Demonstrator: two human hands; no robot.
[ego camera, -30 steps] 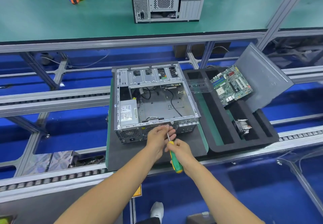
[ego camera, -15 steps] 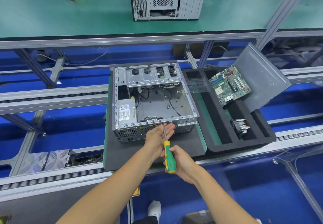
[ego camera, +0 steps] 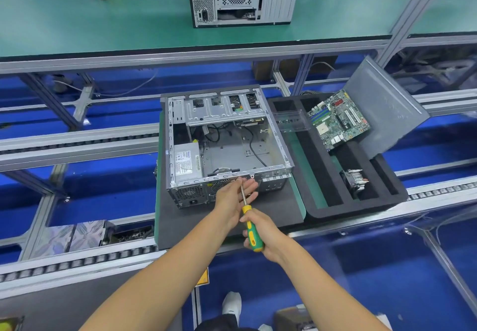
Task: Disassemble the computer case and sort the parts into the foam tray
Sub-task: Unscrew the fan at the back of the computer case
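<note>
A: Where is the computer case [ego camera: 227, 147] now?

B: At the centre of the frame, lying open side up on a dark mat [ego camera: 232, 217]. The power supply [ego camera: 186, 163] sits in its lower left corner, and loose black cables trail across the bare floor inside.

A: And the hands?

B: The right hand [ego camera: 265, 235] is wrapped around the green and yellow handle of a screwdriver [ego camera: 248, 217]. The left hand [ego camera: 236, 197] has its fingers stretched out flat behind the metal shaft, steadying it against the near wall of the case. It grips nothing.

A: Has anything changed in the last second?

B: The handle has swung. A second ago it leaned toward the lower right; now it stands steeper, and the tip has climbed toward the top rail of the near wall, close to a small round hole there. The left hand's fingers were curled around the shaft before and have since flattened.

A: What does that mean for the job?

B: I judge the tip is being lined up on a screw in the rear wall, though I cannot see the screw itself. The foam tray [ego camera: 322, 209], right of the case, already holds the circuit board [ego camera: 338, 120] at its upper end and a heat sink [ego camera: 355, 179] lower down, with a grey panel [ego camera: 387, 111] leaning beyond. Long slots are unfilled, so plenty remains.
</note>
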